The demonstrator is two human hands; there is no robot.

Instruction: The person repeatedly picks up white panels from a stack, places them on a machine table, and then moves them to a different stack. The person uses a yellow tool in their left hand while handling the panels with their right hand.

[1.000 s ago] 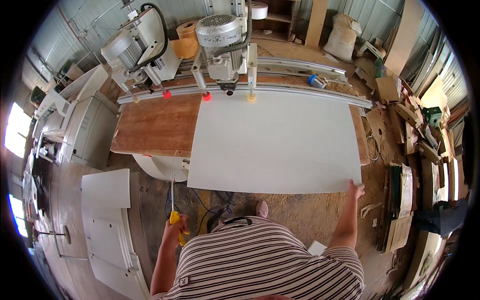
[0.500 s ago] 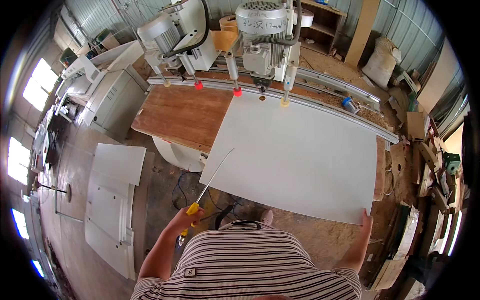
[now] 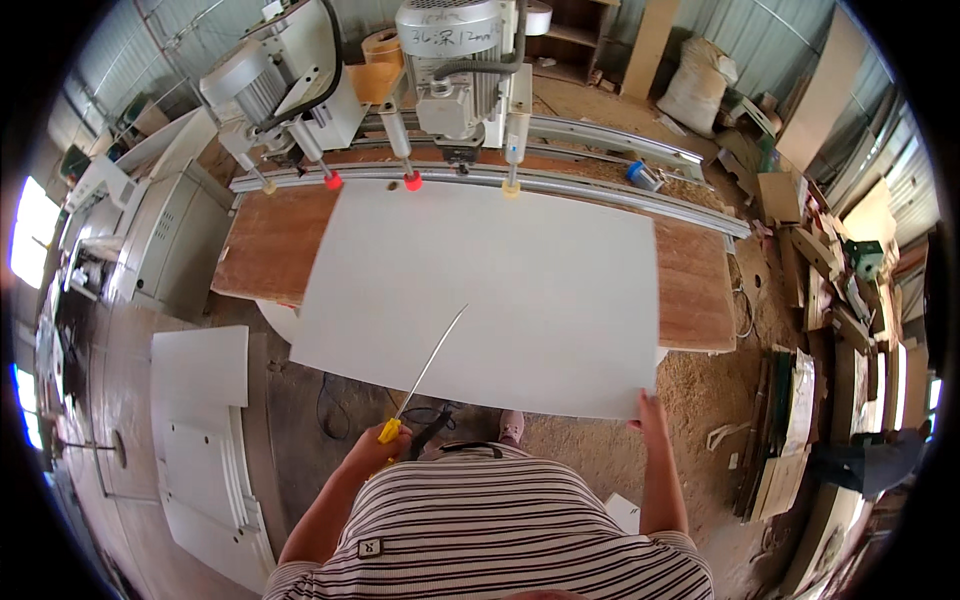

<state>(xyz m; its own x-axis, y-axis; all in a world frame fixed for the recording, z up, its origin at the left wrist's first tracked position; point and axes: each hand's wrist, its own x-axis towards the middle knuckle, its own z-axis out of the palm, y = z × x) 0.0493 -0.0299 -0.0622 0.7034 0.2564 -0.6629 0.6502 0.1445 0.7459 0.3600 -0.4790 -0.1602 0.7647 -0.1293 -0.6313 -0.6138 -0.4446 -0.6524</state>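
Note:
In my left hand [image 3: 391, 441] is an air blow gun with a yellow handle [image 3: 389, 430], my fingers wrapped round it. Its long thin metal nozzle [image 3: 434, 352], bent slightly at the tip, points forward over the white panel [image 3: 480, 290]. That large panel lies flat on the brown wooden table of a drilling machine, its far edge by the metal rail. One dark round hole [image 3: 392, 185] shows near its far left corner. My right hand [image 3: 647, 412] grips the panel's near right corner, thumb on top and fingers partly hidden below.
Motors [image 3: 448, 28] and clamp rods with red and yellow feet stand over the rail [image 3: 590, 188]. White panels [image 3: 200, 370] are stacked on the floor at left. Board offcuts [image 3: 785, 430] lie at right, where a person [image 3: 880, 460] in dark clothes is partly visible. Dark hoses [image 3: 332, 408] lie below.
The panel has slid left under the clamp rods with my right hand on its corner, baring more wooden table at right. My view has shifted right; my left hand still holds the blow gun.

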